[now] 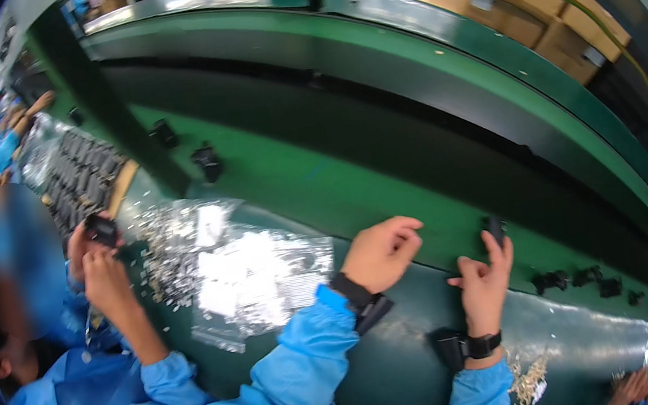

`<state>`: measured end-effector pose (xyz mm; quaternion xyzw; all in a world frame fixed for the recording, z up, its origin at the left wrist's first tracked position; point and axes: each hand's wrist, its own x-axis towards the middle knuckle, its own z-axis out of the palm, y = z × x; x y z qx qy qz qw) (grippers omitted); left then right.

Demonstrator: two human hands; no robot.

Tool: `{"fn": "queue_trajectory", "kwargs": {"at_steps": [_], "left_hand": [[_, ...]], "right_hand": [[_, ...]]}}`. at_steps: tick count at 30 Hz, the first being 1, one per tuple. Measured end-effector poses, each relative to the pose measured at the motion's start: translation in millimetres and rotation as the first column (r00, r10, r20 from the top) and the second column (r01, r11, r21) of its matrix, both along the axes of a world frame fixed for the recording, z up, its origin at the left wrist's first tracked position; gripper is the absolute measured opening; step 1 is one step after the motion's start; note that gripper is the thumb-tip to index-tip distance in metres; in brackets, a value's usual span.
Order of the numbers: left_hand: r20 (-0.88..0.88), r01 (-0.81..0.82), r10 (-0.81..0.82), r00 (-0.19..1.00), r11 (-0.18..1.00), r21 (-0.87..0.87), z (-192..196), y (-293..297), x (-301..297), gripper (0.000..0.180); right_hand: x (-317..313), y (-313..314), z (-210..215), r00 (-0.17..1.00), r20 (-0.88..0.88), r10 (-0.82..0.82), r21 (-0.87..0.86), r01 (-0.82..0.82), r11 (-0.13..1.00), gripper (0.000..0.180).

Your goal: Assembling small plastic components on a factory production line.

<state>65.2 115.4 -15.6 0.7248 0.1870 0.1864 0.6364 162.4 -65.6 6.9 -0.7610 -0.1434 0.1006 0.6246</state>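
Observation:
My right hand [483, 283] reaches over the green belt with fingers spread. Its fingertips are at a small black part [495, 228]; whether they grip it is hard to see. My left hand [383, 254] hovers at the near edge of the belt, fingers loosely bent and apart, with nothing visible in it. Dark bands with black blocks circle both wrists. Left of my left hand, a clear plastic bag [313, 265] with white and silvery contents lies on the dark green table [401, 343].
At left, a co-worker's hands [102, 271] hold a black part beside scattered small pieces. Rows of black parts [78, 178] lie beyond. More black parts [609, 287] sit on the belt [367, 204]. A green post [102, 110] rises at left. Beige bits [529, 382] lie by my right sleeve.

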Motion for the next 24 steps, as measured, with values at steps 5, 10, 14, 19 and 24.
{"fn": "queue_trajectory", "kwargs": {"at_steps": [5, 10, 14, 19, 24], "left_hand": [[-0.042, 0.071, -0.074, 0.996, 0.996, -0.061, 11, -13, 11, 0.029], [-0.049, 0.057, -0.061, 0.997, 0.996, -0.076, 10, -15, 7, 0.029], [-0.054, 0.046, -0.050, 0.997, 0.996, -0.072, 12, -11, 0, 0.030], [0.053, 0.040, -0.042, 0.998, 0.999, 0.031, 2, -14, 5, 0.029], [0.019, 0.055, -0.056, 0.998, 0.998, 0.012, 7, -15, 8, 0.029]], "right_hand": [[6, -17, 6, 0.999, -0.018, -0.039, 0.004, 0.039, 0.999, 0.056], [1, -22, 5, 1.000, -0.002, -0.008, -0.020, 0.008, 1.000, 0.053], [-5, -15, 4, 0.999, -0.005, 0.032, 0.013, -0.032, 0.999, 0.052], [-3, -21, -3, 1.000, 0.002, 0.031, 0.074, -0.031, 0.997, 0.058], [2, -22, -4, 0.998, -0.005, 0.060, 0.034, -0.060, 0.998, 0.060]]}}
